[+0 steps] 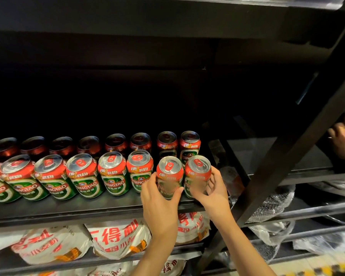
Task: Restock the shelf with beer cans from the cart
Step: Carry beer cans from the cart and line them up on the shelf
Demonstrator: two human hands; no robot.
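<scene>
I see the left hand (159, 193) reaching up from six o'clock, forearm rising steeply, thumb and fingers wrapped round the lower half of a beer can (169, 176) at the front edge of the shelf (68, 210). The right hand (211, 188) comes in from five o'clock, its fingers curled round a second can (197, 174) that stands just beside the first at three o'clock; both cans are upright, or nearly so. At nine o'clock from the hands a front row of cans (82, 176) runs leftward, with a darker back row (116, 143) behind it at eleven o'clock. Below, at seven o'clock, white printed bags (118, 238) lie on a lower shelf. Far off at three o'clock another hand (344, 138) shows beyond a black diagonal strut (287, 156).
</scene>
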